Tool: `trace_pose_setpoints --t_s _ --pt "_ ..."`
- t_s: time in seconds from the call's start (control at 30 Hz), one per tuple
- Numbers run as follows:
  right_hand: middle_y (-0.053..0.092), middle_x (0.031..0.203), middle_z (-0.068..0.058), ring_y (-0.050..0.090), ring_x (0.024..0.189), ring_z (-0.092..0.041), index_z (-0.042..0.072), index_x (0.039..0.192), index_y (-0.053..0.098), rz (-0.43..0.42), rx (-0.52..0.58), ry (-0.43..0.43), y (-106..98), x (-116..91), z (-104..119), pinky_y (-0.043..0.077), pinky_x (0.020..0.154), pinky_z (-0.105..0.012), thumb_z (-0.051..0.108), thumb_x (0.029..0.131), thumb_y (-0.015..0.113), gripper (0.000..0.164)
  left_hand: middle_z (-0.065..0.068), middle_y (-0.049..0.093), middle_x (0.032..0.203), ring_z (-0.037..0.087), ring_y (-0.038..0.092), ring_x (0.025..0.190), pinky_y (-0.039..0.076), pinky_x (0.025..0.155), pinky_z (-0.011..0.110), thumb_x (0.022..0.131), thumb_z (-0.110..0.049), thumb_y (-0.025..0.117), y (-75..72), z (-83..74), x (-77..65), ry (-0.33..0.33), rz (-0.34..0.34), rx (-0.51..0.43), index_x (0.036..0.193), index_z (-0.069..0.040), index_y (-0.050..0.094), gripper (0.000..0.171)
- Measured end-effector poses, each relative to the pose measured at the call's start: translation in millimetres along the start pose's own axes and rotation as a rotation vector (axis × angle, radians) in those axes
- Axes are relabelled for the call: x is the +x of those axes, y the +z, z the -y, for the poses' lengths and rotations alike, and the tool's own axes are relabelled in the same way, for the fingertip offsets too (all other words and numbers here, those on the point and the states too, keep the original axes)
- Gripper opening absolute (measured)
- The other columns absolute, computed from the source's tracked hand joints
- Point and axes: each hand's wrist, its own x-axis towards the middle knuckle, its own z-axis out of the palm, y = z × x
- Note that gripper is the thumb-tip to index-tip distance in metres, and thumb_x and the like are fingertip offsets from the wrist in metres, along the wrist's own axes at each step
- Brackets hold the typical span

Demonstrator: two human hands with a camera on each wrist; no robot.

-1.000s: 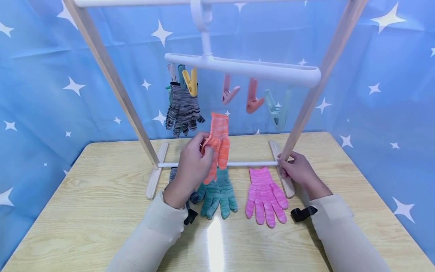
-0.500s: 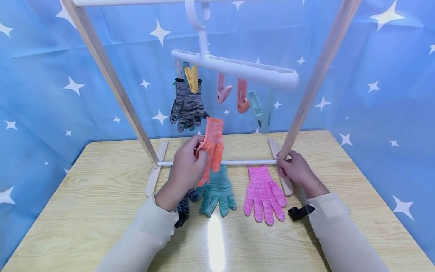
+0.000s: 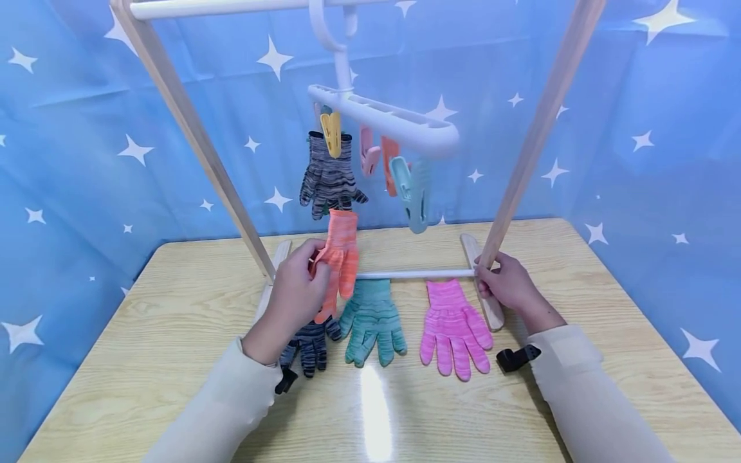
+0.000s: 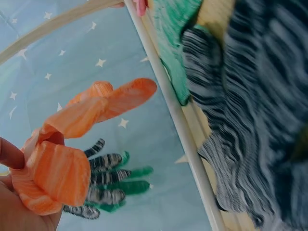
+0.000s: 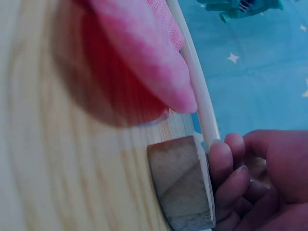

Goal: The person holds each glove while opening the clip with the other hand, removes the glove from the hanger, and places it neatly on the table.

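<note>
My left hand [image 3: 298, 280] pinches an orange knit glove [image 3: 343, 241], which hangs fingers down below the hanger's left end. In the left wrist view the same glove [image 4: 62, 168] folds over at the fingertips. At the rack's right side, my right hand [image 3: 506, 281] grips the foot of the wooden post [image 3: 523, 138], fingers curled beside the base block [image 5: 180, 183]. A black-and-grey glove [image 3: 331, 170] hangs from the white hanger [image 3: 399, 122], with a yellow clothespin [image 3: 332, 135] at its cuff. Green fingers show behind it in the left wrist view.
On the table lie a teal glove [image 3: 376, 318], a pink glove [image 3: 454, 328] and a dark striped glove [image 3: 309, 347], partly under my left arm. A pink clothespin [image 3: 368, 151], an orange clothespin [image 3: 390, 167] and a teal clothespin [image 3: 413, 193] hang from the hanger. A white crossbar [image 3: 413, 274] runs low.
My left hand has shifted left with the orange glove. The hanger has turned, its right end swinging left and nearer, carrying its clothespins. My right hand stays at the post.
</note>
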Motion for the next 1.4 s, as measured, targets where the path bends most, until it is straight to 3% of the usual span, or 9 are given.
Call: trace_pose_setpoints --t_s 0.17,0.4,0.57,0.77,1.0,1.2,1.4 --pt "0.060 0.069 -0.005 0.059 0.058 -0.011 -0.003 0.135 0.048 -0.021 -0.011 -0.006 -0.7 1.4 0.7 0.050 0.052 -0.030 0.021 0.105 0.047 0.038 0.009 0.059 0.084 0.021 0.048 0.055 0.040 0.044 0.031 0.098 -0.008 0.046 -8.7 9.4 -3.8 -0.025 0.019 -0.063 0.125 -0.008 0.061 0.031" --pt "0.059 0.069 -0.005 0.059 0.059 -0.011 -0.005 0.134 0.048 -0.001 -0.022 -0.017 1.1 1.8 1.9 0.051 0.054 -0.029 0.019 0.105 0.047 0.038 0.012 0.061 0.106 0.017 0.043 0.053 0.039 0.044 0.030 0.101 -0.009 0.043 -22.7 29.6 -15.1 -0.127 0.083 -0.098 0.130 -0.007 0.058 0.032" --pt "0.059 0.069 -0.005 0.059 0.060 -0.012 -0.004 0.135 0.048 -0.014 -0.040 -0.027 1.7 2.6 2.4 0.050 0.054 -0.029 0.019 0.105 0.046 0.038 0.013 0.058 0.102 0.015 0.039 0.053 0.037 0.046 0.029 0.102 -0.011 0.042 -37.0 41.8 -21.7 -0.163 0.081 -0.111 0.130 -0.007 0.057 0.031" --pt "0.060 0.070 -0.005 0.059 0.061 -0.012 -0.004 0.136 0.047 -0.003 -0.038 0.005 3.5 1.0 0.7 0.049 0.054 -0.029 0.021 0.105 0.046 0.039 0.015 0.059 0.104 0.013 0.057 0.066 0.050 0.056 0.029 0.103 -0.012 0.042 -54.2 57.2 -31.8 -0.221 0.074 -0.157 0.124 -0.005 0.059 0.029" --pt "0.060 0.071 -0.006 0.060 0.062 -0.014 -0.003 0.134 0.048 -0.029 -0.052 -0.001 4.4 1.7 1.7 0.052 0.057 -0.031 0.020 0.105 0.046 0.038 0.014 0.057 0.106 0.012 0.063 0.079 0.055 0.065 0.029 0.103 -0.014 0.040 -75.4 76.1 -41.6 -0.302 0.052 -0.107 0.127 -0.004 0.058 0.031" --pt "0.058 0.071 -0.006 0.060 0.063 -0.015 -0.003 0.134 0.047 -0.033 -0.066 0.009 4.0 0.5 1.5 0.052 0.060 -0.032 0.021 0.105 0.045 0.038 0.014 0.058 0.107 0.006 0.058 0.078 0.052 0.064 0.026 0.103 -0.015 0.040 -89.4 87.1 -45.8 -0.325 0.042 -0.046 0.129 -0.002 0.057 0.033" --pt "0.057 0.071 -0.006 0.059 0.063 -0.015 -0.002 0.132 0.047 -0.032 -0.063 0.007 4.9 0.0 1.5 0.052 0.060 -0.031 0.023 0.106 0.045 0.036 0.013 0.055 0.113 0.015 0.050 0.092 0.046 0.068 0.023 0.104 -0.017 0.039 -100.4 99.5 -49.6 -0.371 0.049 0.028 0.130 -0.002 0.056 0.035"
